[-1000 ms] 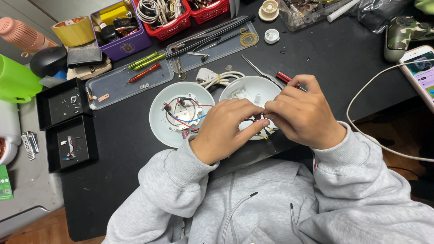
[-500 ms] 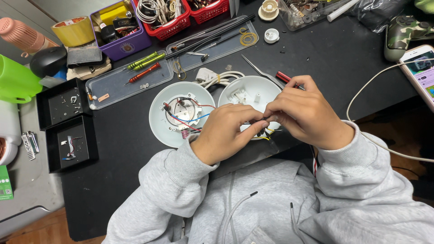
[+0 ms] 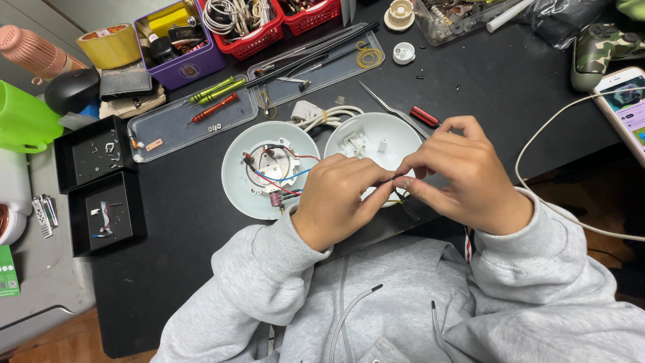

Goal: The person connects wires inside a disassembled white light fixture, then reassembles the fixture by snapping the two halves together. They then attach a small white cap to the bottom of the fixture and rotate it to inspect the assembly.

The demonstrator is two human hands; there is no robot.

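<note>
Head view: left hand (image 3: 339, 202) and right hand (image 3: 463, 176) meet over the empty white shell half (image 3: 376, 144), fingers of both pinching thin wires (image 3: 396, 181) between them, looks like a mid-splice step; next move needs steady tension, bench (image 3: 504, 87) clutter stays clear.

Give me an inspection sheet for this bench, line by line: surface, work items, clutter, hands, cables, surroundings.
Surface: black table, crowded along the far edge.
Work items: open white round housing with coloured wires; second white shell beside it.
Clutter: clear tray of screwdrivers, red baskets, two black boxes, tape roll, game controller.
Hands: left hand and right hand pinch a small part together; its kind cannot be told.
Cables: white cable to phone.
Surroundings: green container at left.
</note>
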